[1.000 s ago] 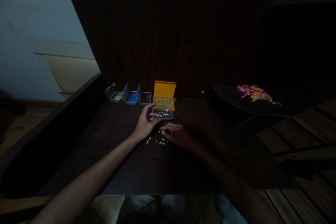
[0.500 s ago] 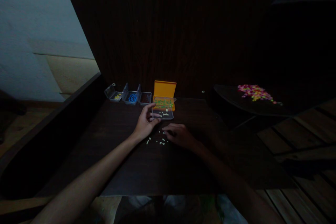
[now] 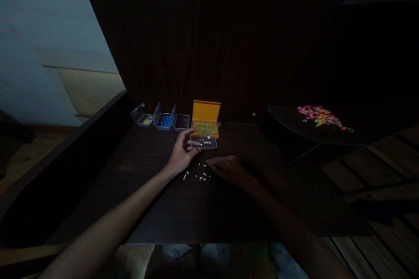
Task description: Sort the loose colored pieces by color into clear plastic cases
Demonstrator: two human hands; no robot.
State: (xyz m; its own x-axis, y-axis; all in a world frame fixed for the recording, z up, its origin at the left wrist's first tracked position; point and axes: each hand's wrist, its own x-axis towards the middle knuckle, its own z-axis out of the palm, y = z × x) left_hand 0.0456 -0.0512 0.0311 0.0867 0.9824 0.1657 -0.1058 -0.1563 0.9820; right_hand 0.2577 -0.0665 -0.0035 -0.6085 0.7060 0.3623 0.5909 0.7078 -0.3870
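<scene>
My left hand (image 3: 182, 152) grips the left side of a small clear plastic box (image 3: 212, 146), thumb at the near edge and fingers around its side. Several pale, cream-coloured small pieces (image 3: 205, 142) lie inside the box. Nearer to me, more loose pale pieces (image 3: 203, 178) are scattered on the dark tabletop. My right hand (image 3: 231, 169) rests low over the table at the right of these pieces, its fingers drawn together at the tips. Whatever is between those fingertips is too small and dark to make out.
Behind the clear box stands an open orange case (image 3: 206, 111) with green bits. To its left are open clear boxes with dark red (image 3: 182, 122), blue (image 3: 166, 121) and yellow pieces (image 3: 147, 120). A colourful heap (image 3: 321, 116) lies on a dark surface at right.
My right hand has shifted slightly right, away from the loose pieces, and its fingers have closed together more. My left hand and the clear box have stayed in place.
</scene>
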